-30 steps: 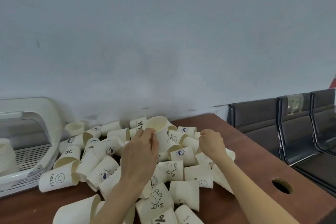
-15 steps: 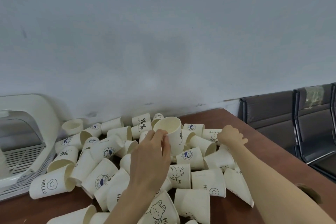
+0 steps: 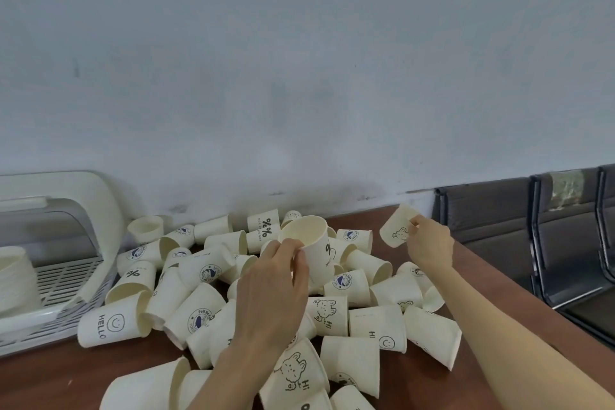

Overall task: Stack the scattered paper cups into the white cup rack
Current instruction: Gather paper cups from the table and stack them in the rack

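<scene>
**Two cups lifted from the pile**

Left hand [image 3: 276, 289] gripping the rim of an upright paper cup [image 3: 314, 246] marked "%", raised above the heap. Right hand [image 3: 429, 243] pinching a tilted bear-print cup [image 3: 396, 226], held clear of the desk [image 3: 416, 386] near the wall. Scattered paper cups [image 3: 199, 309] lying on their sides across the brown desk. White cup rack [image 3: 66, 280] at far left, touching the pile, a stack of cups [image 3: 13, 280] inside. Dark chairs [image 3: 499, 226] at right.
</scene>
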Demonstrator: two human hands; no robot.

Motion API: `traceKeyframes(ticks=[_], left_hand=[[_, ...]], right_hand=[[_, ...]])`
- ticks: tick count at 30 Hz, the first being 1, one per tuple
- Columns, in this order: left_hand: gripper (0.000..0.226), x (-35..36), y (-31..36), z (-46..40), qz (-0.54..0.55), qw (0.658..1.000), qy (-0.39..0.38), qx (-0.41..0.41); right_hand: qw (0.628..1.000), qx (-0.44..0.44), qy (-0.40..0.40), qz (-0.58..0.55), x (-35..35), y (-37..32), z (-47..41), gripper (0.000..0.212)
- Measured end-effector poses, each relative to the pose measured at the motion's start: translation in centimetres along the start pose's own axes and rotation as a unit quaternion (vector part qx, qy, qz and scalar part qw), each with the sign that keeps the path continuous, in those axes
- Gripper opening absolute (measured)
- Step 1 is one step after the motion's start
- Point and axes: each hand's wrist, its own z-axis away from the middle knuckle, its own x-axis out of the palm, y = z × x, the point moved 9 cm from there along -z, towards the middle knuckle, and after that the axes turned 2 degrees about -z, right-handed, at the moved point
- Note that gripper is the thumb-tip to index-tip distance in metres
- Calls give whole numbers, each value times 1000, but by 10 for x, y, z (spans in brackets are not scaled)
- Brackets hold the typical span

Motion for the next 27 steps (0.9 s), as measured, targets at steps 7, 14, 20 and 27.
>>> traceKeyframes(ticks=[7,14,20,27], left_hand=[[17,-47,-1,13,-8,1000,13,-11],[21,-97,-22,30,-23,999,18,-36],[19,-141,-53,60,-6,996,35,-79],[12,-186,-84,100,-9,992,67,-109]], right_hand=[[982,-182,49,-19,-44,-68,53,20],[954,-272,70,-100,-86,-133,140,8],[940,-286,48,-177,-94,-169,202,14],[919,-338,7,-201,-90,-216,256,16]])
